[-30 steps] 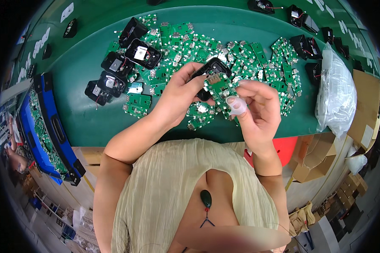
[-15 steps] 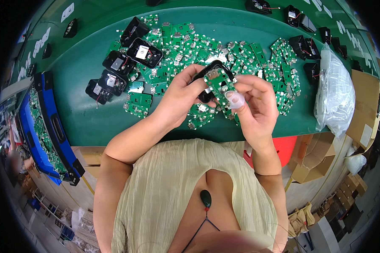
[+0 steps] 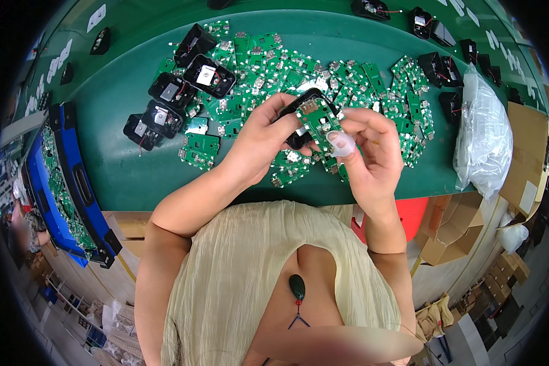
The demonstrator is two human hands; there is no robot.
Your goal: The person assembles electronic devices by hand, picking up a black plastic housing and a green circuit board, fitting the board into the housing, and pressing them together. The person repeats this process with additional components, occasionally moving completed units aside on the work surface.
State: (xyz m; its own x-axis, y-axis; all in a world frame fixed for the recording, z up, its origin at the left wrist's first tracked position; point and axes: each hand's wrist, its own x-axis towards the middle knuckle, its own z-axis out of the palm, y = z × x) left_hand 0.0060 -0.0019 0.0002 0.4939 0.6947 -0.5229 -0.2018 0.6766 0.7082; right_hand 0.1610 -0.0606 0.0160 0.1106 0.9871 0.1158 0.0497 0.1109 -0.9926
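A green-topped table (image 3: 119, 183) spread across the middle of the frame, its far edge curved by the lens, and a second green surface (image 3: 146, 27) ran behind it along the top. Below the table's near edge, right of centre, a red object (image 3: 412, 216) stood beside an open cardboard box (image 3: 448, 235). Pale floor (image 3: 107, 282) with a yellow line showed at lower left, near a shelving rack (image 3: 73, 310). Stacked cartons (image 3: 507, 271) stood toward the lower right. Bright light fell over the tabletop.

In my fingers (image 3: 373, 122): housing (image 3: 295, 141), smooth plastic; circuit board (image 3: 318, 119), metal connector (image 3: 309, 106). Their three o'clock: bag (image 3: 485, 131), glossy crinkled plastic.
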